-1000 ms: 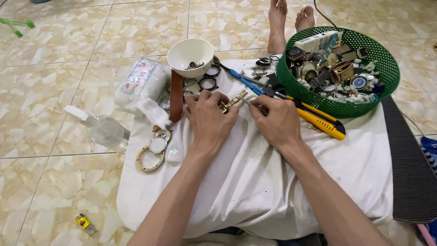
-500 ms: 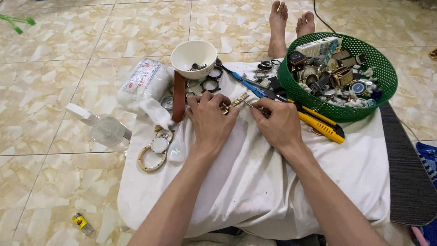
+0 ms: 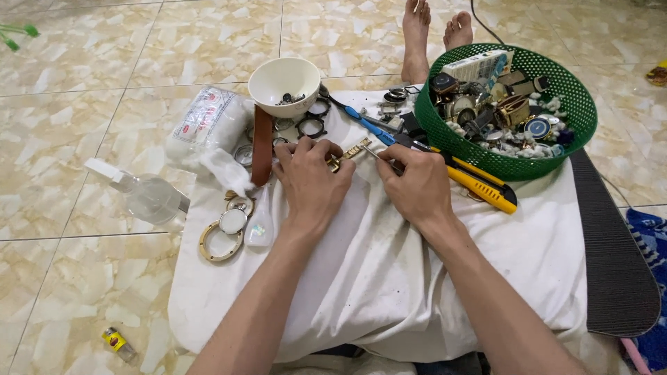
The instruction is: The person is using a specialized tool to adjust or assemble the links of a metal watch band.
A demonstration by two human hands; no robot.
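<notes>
Pinching that gold watch band (image 3: 349, 154) flat on the white cloth (image 3: 389, 278) with the left hand (image 3: 313, 182) while the right hand (image 3: 415, 182) is clenched round a thin metal tool (image 3: 381, 154) poking at its end looks like a slip waiting to happen, straight into the left fingertips. Any tiny pin that pops out could roll off the cloth onto the tiled floor (image 3: 83, 139) and vanish. The yellow cutter (image 3: 479, 186) sits right beside the right wrist too, easy to bump.
</notes>
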